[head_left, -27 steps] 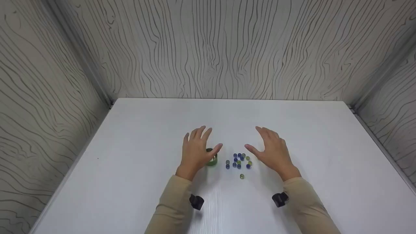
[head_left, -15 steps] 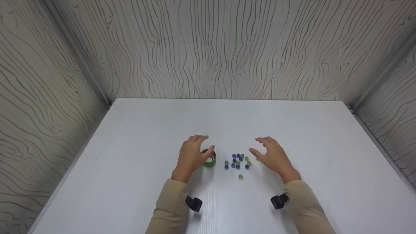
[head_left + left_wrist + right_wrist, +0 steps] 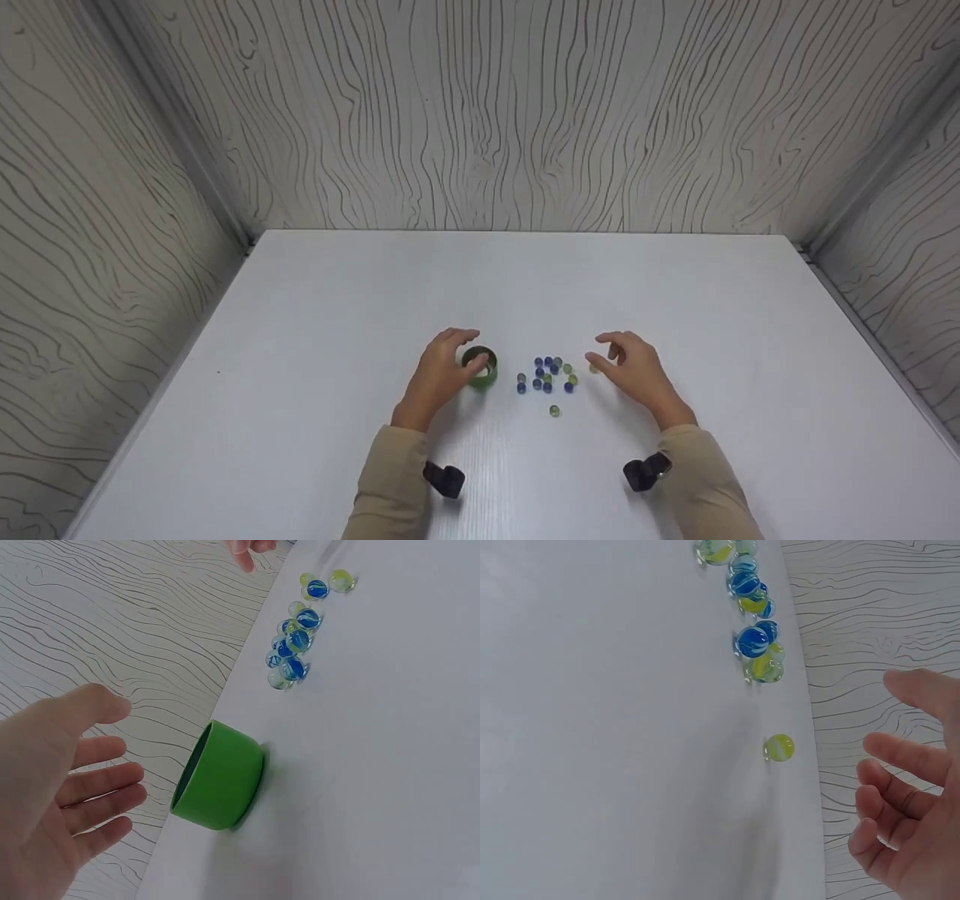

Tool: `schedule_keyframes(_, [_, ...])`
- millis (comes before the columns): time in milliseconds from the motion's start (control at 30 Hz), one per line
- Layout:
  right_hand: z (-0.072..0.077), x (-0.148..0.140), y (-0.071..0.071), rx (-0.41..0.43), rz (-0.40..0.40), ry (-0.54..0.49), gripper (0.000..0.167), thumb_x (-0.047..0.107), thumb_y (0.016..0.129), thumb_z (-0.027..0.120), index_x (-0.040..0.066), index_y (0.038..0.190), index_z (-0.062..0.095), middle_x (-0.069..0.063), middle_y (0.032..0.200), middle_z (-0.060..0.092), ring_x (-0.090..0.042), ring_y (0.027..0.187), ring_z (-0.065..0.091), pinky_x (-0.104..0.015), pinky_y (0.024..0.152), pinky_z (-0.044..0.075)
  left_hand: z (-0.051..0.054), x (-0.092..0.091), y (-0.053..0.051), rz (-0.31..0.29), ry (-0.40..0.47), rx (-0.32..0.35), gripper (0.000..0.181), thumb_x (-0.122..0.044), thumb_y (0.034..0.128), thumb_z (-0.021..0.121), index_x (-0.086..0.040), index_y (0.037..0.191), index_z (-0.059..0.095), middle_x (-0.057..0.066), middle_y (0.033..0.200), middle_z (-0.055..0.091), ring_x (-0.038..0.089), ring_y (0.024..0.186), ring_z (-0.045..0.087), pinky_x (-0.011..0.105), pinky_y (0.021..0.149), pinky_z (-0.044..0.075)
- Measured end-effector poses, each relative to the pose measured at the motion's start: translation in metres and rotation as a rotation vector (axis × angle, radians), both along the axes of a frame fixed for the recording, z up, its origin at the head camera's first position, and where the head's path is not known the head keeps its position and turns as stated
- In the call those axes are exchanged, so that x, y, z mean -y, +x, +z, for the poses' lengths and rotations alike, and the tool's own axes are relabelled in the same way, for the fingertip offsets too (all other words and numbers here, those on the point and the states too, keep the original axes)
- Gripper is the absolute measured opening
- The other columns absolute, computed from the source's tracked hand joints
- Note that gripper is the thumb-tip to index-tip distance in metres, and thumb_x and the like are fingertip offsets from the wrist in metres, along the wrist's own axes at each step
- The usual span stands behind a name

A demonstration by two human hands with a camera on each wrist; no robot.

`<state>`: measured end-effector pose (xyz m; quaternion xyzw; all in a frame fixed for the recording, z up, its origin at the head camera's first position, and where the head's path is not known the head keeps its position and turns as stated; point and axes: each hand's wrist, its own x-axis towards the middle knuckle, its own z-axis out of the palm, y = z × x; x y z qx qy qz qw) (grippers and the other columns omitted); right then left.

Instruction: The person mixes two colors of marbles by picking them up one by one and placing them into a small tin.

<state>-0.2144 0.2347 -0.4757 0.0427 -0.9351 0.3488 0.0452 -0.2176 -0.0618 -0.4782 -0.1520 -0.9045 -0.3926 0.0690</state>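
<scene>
A small green cup (image 3: 221, 778) stands upright on the white table, its mouth facing up. My left hand (image 3: 439, 371) hovers just left of it, thumb over the rim in the head view; the left wrist view shows the hand (image 3: 67, 787) apart from the cup, holding nothing. Several glass marbles, blue (image 3: 751, 642) and yellow-green (image 3: 554, 411), lie loosely grouped right of the cup. My right hand (image 3: 634, 371) hangs over the table right of the group, empty, with fingers bent. Nearest to it lies a single yellow-green marble (image 3: 781, 748), partly hidden by the thumb in the head view.
The white table (image 3: 337, 315) ends at a wood-grain patterned wall (image 3: 480, 112) at the back. Similar panels stand at left and right. Each wrist wears a small black camera (image 3: 444, 480) over a beige sleeve (image 3: 390, 476).
Both hands have come down and back toward the person, their fingers bending more. More of the green cup shows beside the left thumb. The marbles and cup appear to rest in place.
</scene>
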Motion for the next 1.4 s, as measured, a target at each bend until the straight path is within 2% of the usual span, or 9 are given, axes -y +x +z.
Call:
schedule_keyframes(233, [-0.015, -0.003, -0.003, 0.049, -0.066, -0.069, 0.029, 0.011, 0.084, 0.071, -0.003, 0.109, 0.066, -0.006, 0.075, 0.056, -0.008, 0.067, 0.042, -0.017, 0.060, 0.036, -0.015, 0.005, -0.001, 0.021, 0.103, 0.016, 0.047, -0.028, 0.0870, 0.070, -0.003, 0.125, 0.060, 0.015, 0.121, 0.065, 0.028, 0.114, 0.061, 0.045, 0.102, 0.053])
schedule_keyframes(400, [-0.022, -0.005, -0.001, 0.121, -0.088, -0.127, 0.030, 0.012, 0.085, 0.070, -0.003, 0.111, 0.065, -0.004, 0.076, 0.054, -0.008, 0.068, 0.043, -0.015, 0.057, 0.036, -0.023, 0.008, -0.002, 0.016, 0.192, 0.012, 0.051, -0.028, 0.0844, 0.073, 0.000, 0.125, 0.059, 0.018, 0.119, 0.065, 0.031, 0.113, 0.061, 0.049, 0.101, 0.052])
schedule_keyframes(567, [-0.028, -0.009, 0.002, 0.200, -0.117, -0.184, 0.032, 0.011, 0.083, 0.070, -0.002, 0.113, 0.065, -0.002, 0.079, 0.053, -0.010, 0.072, 0.044, -0.016, 0.058, 0.036, -0.029, 0.006, -0.001, 0.032, 0.227, 0.052, 0.055, -0.029, 0.0825, 0.075, -0.001, 0.127, 0.058, 0.017, 0.119, 0.064, 0.029, 0.112, 0.060, 0.047, 0.102, 0.052])
schedule_keyframes(733, [-0.029, -0.010, -0.001, 0.260, -0.129, -0.226, 0.036, 0.009, 0.081, 0.070, -0.003, 0.115, 0.064, -0.001, 0.080, 0.051, -0.013, 0.077, 0.045, -0.016, 0.061, 0.037, -0.037, 0.004, 0.000, 0.064, 0.221, 0.079, 0.062, -0.031, 0.0787, 0.078, -0.002, 0.129, 0.056, 0.014, 0.115, 0.062, 0.026, 0.110, 0.060, 0.044, 0.102, 0.053])
schedule_keyframes(900, [-0.027, -0.009, -0.004, 0.271, -0.136, -0.248, 0.036, 0.006, 0.079, 0.071, -0.004, 0.113, 0.064, 0.000, 0.079, 0.052, -0.013, 0.076, 0.045, -0.016, 0.062, 0.038, -0.043, 0.003, 0.000, 0.085, 0.188, 0.060, 0.070, -0.033, 0.0739, 0.082, -0.001, 0.130, 0.054, 0.011, 0.113, 0.060, 0.024, 0.108, 0.059, 0.041, 0.102, 0.053])
schedule_keyframes(1267, [-0.028, -0.005, -0.003, 0.253, -0.150, -0.257, 0.032, 0.000, 0.075, 0.071, -0.006, 0.106, 0.067, 0.003, 0.073, 0.049, -0.011, 0.072, 0.044, -0.016, 0.062, 0.037, -0.044, 0.003, 0.001, 0.079, 0.129, 0.059, 0.070, -0.027, 0.0715, 0.084, 0.000, 0.128, 0.055, 0.010, 0.115, 0.059, 0.024, 0.111, 0.059, 0.040, 0.104, 0.051])
schedule_keyframes(1400, [-0.028, -0.005, -0.004, 0.263, -0.164, -0.258, 0.031, 0.002, 0.076, 0.073, -0.004, 0.106, 0.068, 0.003, 0.074, 0.049, -0.011, 0.072, 0.044, -0.016, 0.062, 0.037, -0.044, 0.001, 0.003, 0.072, 0.147, 0.075, 0.069, -0.023, 0.0711, 0.084, 0.001, 0.128, 0.055, 0.012, 0.117, 0.060, 0.026, 0.114, 0.060, 0.040, 0.106, 0.050])
